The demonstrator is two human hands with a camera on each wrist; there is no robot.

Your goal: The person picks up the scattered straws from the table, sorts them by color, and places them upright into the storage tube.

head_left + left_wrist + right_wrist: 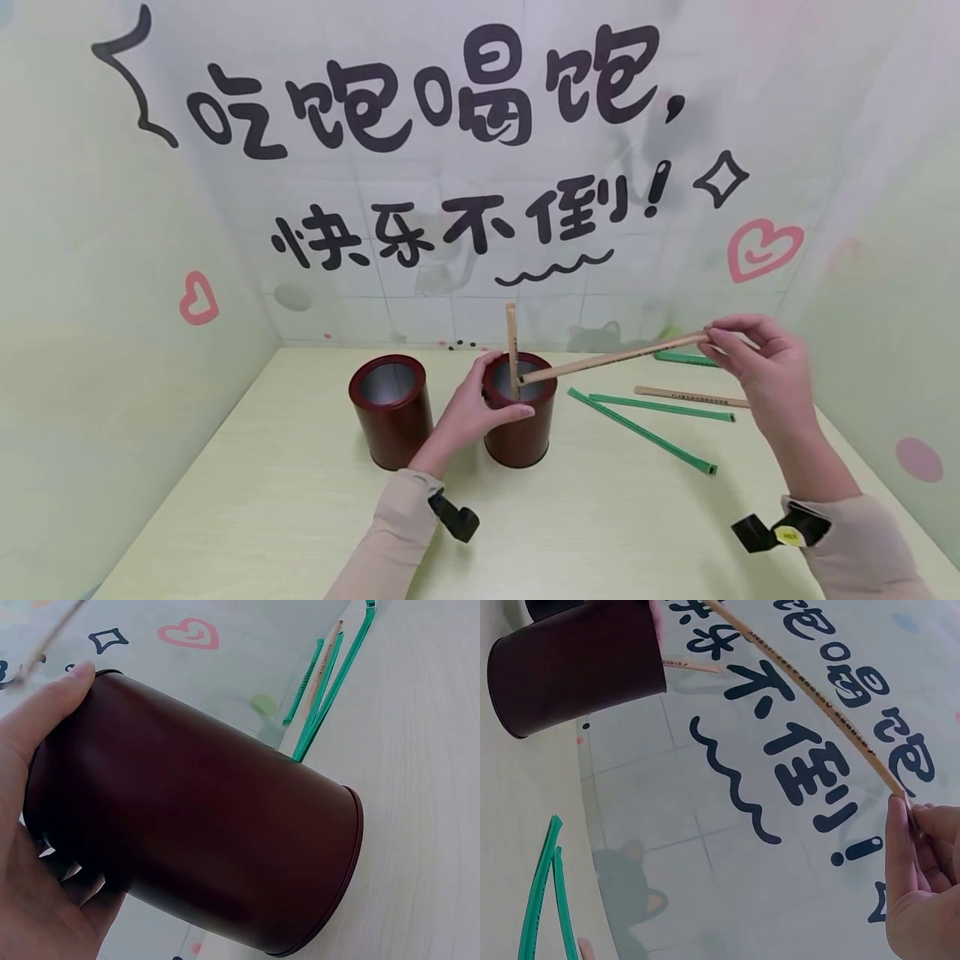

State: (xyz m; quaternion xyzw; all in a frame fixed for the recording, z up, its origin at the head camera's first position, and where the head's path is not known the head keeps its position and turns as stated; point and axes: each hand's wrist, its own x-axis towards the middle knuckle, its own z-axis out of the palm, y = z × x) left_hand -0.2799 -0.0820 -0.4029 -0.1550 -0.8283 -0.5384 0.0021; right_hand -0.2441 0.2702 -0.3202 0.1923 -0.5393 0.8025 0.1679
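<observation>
My left hand grips the right one of two dark red cylindrical cans near its rim, with the thumb along the front. In the left wrist view the can fills the middle. One brown wrapped straw stands upright in that can, its top well above the rim. My right hand pinches a second brown straw at one end between thumb and fingers. The held straw slants down to the left, its lower tip over the can's mouth beside the standing straw.
Left of my left hand stands the other open dark red can. On the table to the right lie green wrapped straws and a brown straw. Another green straw lies farther back. A printed cloth wall closes off the back.
</observation>
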